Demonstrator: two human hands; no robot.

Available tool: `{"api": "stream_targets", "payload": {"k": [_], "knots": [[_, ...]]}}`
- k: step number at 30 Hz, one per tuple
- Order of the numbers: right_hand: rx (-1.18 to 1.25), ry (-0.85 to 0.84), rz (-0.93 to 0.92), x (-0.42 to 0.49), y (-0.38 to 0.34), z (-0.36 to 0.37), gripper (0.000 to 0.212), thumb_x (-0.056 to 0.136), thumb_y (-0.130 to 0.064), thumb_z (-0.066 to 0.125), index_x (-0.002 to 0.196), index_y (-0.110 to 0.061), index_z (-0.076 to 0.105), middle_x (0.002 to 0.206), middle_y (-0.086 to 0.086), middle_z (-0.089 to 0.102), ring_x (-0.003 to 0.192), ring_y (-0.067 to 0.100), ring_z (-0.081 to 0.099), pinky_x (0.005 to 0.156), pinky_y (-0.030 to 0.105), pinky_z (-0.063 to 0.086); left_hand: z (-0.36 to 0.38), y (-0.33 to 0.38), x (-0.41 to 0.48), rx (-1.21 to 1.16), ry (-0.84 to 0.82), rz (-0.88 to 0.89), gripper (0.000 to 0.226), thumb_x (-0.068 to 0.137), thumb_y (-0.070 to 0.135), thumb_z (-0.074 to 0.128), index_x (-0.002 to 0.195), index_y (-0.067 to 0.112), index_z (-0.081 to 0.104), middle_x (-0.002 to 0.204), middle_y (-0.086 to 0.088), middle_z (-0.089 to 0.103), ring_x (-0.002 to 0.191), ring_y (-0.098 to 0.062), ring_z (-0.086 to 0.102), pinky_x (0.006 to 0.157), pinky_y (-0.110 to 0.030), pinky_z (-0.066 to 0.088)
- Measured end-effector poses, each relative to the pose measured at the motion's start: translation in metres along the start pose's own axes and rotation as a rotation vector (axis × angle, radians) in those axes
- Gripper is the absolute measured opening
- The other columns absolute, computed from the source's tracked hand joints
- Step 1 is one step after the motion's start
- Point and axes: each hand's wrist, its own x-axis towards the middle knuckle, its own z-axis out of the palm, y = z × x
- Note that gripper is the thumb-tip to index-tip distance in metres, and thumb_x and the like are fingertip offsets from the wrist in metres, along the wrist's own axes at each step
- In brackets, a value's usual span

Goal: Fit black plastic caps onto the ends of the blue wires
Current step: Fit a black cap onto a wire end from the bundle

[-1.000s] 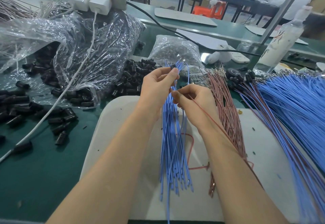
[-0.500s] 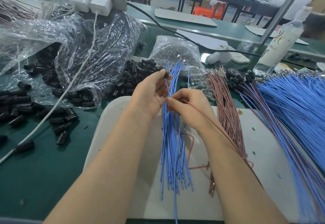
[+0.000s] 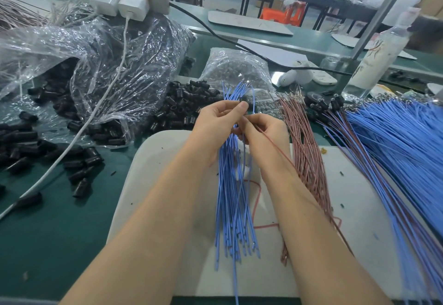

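– Blue wires [image 3: 230,196], where are they?
– One loose bundle, held up over the white board [image 3: 153,161] between both hands. The near ends hang toward the camera and the far ends fan out above the fingers.
– Start big. What lies underneath?
– Green bench [image 3: 60,232], with the board flat on it. At the left rear a crumpled clear bag [image 3: 119,65] spills loose black caps [image 3: 182,108] across the bench. At the far right lies a big blue heap [image 3: 395,141] of the same wire, with a sheaf of pinkish-brown wires [image 3: 304,151] between it and the hands.
– And the hands?
– Left hand [image 3: 215,125]: fingers curled round the bundle, thumb pressing a single black cap [image 3: 244,99] against the forefinger near the top. Right hand [image 3: 266,134]: touching the left, fingers bent, pinching a single strand [image 3: 243,146] just below that cap.
– Is the cap seated on it?
– Cannot tell; the thumb hides the joint.
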Motion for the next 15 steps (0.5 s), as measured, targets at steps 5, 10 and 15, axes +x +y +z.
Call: {"api": "stream_targets", "payload": {"k": [5, 10, 15], "knots": [[0.027, 0.009, -0.022, 0.0000, 0.0003, -0.0019, 0.018, 0.089, -0.018, 0.065, 0.072, -0.021, 0.067, 0.067, -0.002, 0.070, 0.071, 0.014, 0.069, 0.071, 0.031, 0.055, -0.0014, -0.0022, 0.0015, 0.033, -0.030, 0.037, 0.011, 0.089, 0.023, 0.065, 0.092, 0.014, 0.068, 0.074, 0.000, 0.071, 0.070, -0.015, 0.064, 0.071, -0.031, 0.053], [0.086, 0.022, -0.022, -0.0008, -0.0011, -0.0024, 0.016, 0.091, -0.013, 0.060, 0.077, -0.013, 0.068, 0.064, -0.006, 0.068, 0.060, 0.000, 0.062, 0.059, 0.014, 0.046, 0.0019, -0.0055, 0.0017, 0.055, -0.027, 0.060, 0.010, 0.088, 0.022, 0.066, 0.089, 0.013, 0.068, 0.074, 0.000, 0.071, 0.067, -0.010, 0.064, 0.074, -0.026, 0.051], [0.063, 0.014, -0.025, -0.0004, 0.0002, -0.0029, 0.014, 0.090, -0.018, 0.064, 0.079, -0.012, 0.070, 0.066, -0.004, 0.068, 0.059, 0.000, 0.061, 0.060, 0.016, 0.046, 0.0024, -0.0040, 0.0003, 0.019, -0.015, 0.054, 0.008, 0.088, 0.018, 0.066, 0.090, 0.010, 0.067, 0.073, 0.000, 0.070, 0.066, -0.011, 0.065, 0.067, -0.024, 0.055]]}}
